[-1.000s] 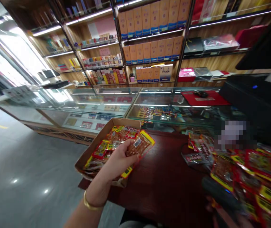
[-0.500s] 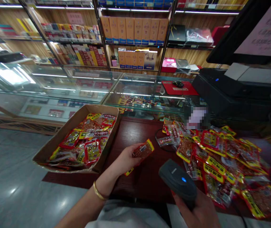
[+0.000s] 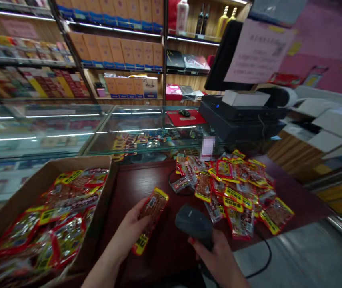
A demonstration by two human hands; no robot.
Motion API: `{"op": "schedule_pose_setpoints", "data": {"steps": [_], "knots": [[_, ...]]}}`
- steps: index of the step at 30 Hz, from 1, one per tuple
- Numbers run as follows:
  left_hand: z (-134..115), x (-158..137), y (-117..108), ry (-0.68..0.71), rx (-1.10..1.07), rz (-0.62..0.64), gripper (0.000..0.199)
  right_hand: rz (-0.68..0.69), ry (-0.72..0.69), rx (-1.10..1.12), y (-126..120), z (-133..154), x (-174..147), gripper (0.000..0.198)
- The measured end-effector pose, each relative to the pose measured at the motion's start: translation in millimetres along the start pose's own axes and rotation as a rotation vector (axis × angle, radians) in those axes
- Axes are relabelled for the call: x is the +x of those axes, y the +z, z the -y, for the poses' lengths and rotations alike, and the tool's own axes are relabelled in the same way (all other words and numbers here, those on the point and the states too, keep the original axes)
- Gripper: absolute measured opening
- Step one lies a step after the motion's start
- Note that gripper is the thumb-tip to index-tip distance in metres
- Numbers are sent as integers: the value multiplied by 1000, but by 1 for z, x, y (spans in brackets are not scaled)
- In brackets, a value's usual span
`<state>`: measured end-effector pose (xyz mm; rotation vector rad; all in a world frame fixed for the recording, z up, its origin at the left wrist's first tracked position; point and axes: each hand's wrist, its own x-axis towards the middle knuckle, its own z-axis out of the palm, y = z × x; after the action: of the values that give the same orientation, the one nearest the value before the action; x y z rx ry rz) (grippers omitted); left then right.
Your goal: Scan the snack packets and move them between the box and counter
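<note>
My left hand (image 3: 131, 226) is closed on a snack packet (image 3: 155, 204), a flat plastic pack with yellow ends and brown contents, held tilted above the dark red table. Wrapped round the handle of a dark barcode scanner (image 3: 193, 224) is my right hand (image 3: 219, 254), with the scanner's head toward the packet but apart from it. On the left, a cardboard box (image 3: 99, 216) holds several similar packets (image 3: 69, 234). A heap of snack packets (image 3: 233, 188) lies on the table to the right, beyond the scanner.
Behind the table (image 3: 129, 180) runs a glass display counter (image 3: 99, 144). On it are a red mouse pad (image 3: 196, 118), a computer mouse (image 3: 184, 113) and a black till unit (image 3: 237, 122) below a monitor (image 3: 227, 52). The scanner's cable (image 3: 267, 260) hangs at the lower right.
My view has swung to the right. The packet in my left hand has turned to show more of its face, and both hands keep their hold.
</note>
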<state>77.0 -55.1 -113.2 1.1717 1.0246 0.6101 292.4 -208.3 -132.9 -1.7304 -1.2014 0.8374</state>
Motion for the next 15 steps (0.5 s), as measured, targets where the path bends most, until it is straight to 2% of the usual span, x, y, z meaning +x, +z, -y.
{"op": "schedule_pose_setpoints", "data": {"steps": [4,8,11,15], "knots": [[-19,17,4,39,-43,12,65,3,187,348,11,-24,16,51],[-60,39,37,70,-142,102,73,19,235,561,14,-44,23,60],[-85,68,87,107,-107,214,63,23,235,635,14,-51,24,62],[-98,116,178,214,173,306,49,-40,283,597,14,-53,24,65]]}}
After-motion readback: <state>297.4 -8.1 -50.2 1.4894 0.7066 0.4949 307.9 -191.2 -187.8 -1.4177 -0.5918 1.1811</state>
